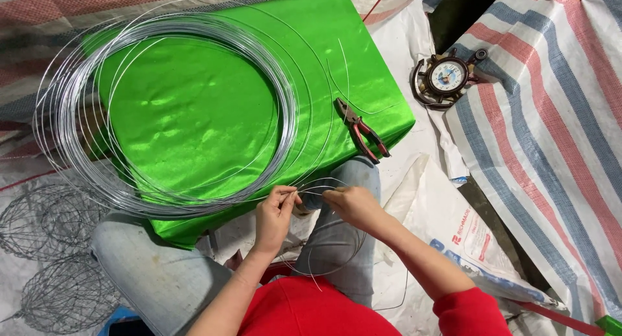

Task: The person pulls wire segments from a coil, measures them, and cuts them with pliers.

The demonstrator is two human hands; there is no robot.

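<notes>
Hands at bottom centre, close together over the knees. Left hand [275, 213] pinches thin wire [317, 184] between thumb and fingertips; right hand [350, 203] is curled shut on the same wire just beside it. Wire forms a small loop between and below the hands, trailing down over the jeans [337, 245].

Wire coil [162, 109]: big, loose, silver, lying on the desk [194, 116], which is wrapped in shiny green cloth. Coil overhangs the desk's left edge. Stray strands spread toward the right side of the desk. One strand runs from the coil's near edge to the hands.

Pliers [361, 130], red and black handles, lie on the desk's right near corner, well apart from the hands.

Small clock [447, 77] in a ship's-wheel frame sits on the striped tarp [551, 116] to the right. Two wire mesh baskets [55, 258] on the floor at left. Red sleeves visible.
</notes>
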